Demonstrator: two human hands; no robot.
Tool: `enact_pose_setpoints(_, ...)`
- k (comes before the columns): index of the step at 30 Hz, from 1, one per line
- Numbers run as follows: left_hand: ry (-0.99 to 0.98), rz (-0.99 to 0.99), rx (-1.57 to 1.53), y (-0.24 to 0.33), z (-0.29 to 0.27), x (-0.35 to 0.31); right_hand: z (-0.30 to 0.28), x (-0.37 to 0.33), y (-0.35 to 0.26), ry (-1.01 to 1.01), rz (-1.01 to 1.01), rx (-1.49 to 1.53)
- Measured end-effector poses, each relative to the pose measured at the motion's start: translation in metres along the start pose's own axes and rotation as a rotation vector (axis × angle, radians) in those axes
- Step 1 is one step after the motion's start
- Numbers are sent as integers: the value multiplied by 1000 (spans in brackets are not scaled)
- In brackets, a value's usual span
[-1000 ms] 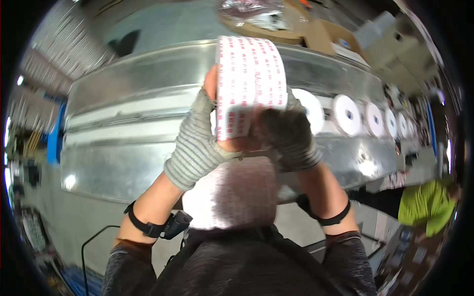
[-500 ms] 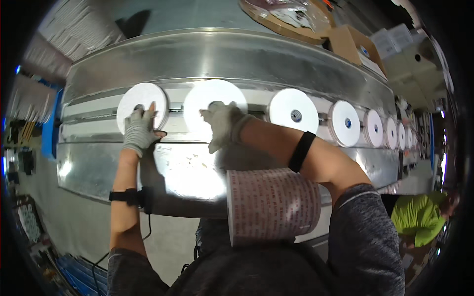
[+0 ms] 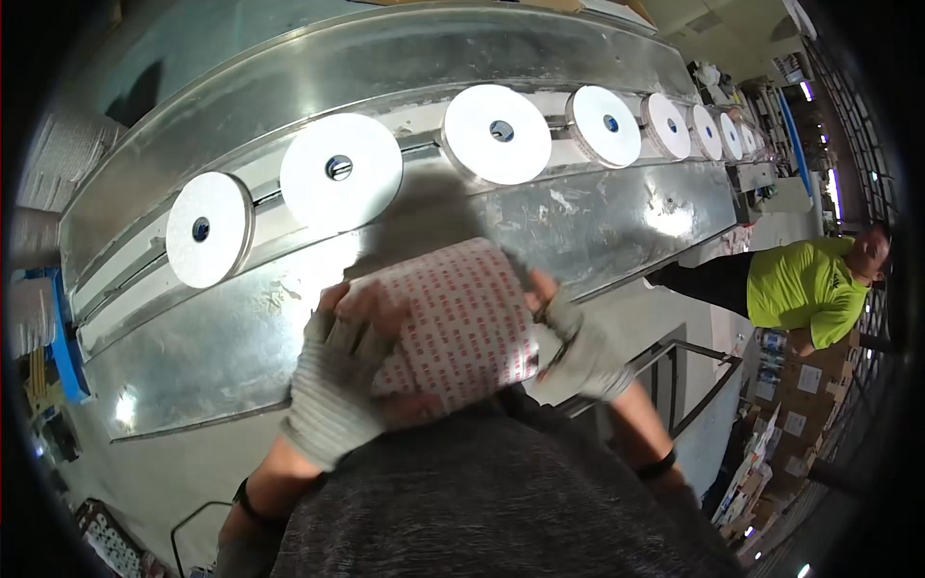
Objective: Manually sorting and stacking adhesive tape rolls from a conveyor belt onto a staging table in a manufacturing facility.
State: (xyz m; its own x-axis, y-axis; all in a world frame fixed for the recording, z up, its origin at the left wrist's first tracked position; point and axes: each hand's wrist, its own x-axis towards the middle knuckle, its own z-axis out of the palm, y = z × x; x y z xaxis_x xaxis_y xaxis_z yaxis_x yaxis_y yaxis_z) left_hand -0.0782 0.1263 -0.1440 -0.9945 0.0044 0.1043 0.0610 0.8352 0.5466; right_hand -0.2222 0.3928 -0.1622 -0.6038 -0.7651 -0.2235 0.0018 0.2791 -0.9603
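A wide roll (image 3: 453,323) of white material with rows of red print lies sideways in front of my torso. My left hand (image 3: 342,380), in a grey fingerless glove, curls round its left side. At the right end of the roll, my right hand (image 3: 583,352), in a matching glove, has its fingers bent against it. Beyond the hands, white disc-shaped rolls stand in a row along the metal bench. Nearest are a left-hand disc (image 3: 207,231), a second disc (image 3: 342,173) and a third disc (image 3: 496,135), each with a core hole.
The sloped metal bench (image 3: 588,222) runs from lower left to upper right. At the right, a person (image 3: 805,294) in a bright yellow-green shirt stands near stacked cardboard boxes (image 3: 805,414). A dark metal frame (image 3: 699,395) is beside my right arm. White stacks (image 3: 72,159) stand far left.
Both hands have left the two leftmost white discs and come back to the printed roll at my torso. The view has turned right, showing more of the other person.
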Motion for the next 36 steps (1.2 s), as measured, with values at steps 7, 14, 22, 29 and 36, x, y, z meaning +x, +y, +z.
enact_pose_setpoints(7, -58, -106, 7, -33, -1, 10, 69, 19, 20, 134, 160, -53)
enact_pose_setpoints(14, -10, -58, 34, -40, -9, -42, 38, 80, -7, 32, 279, 116)
enact_pose_setpoints(22, 157, -201, -234, -45, -72, -1, 67, 119, -82, 315, -103, 191)
enact_pose_setpoints(29, 666, -546, -890, -123, -95, -65, 200, 201, -153, -386, 75, 532)
enact_pose_setpoints(36, 969, -855, -797, -274, -49, -282, 340, 286, -102, -621, -420, -740)
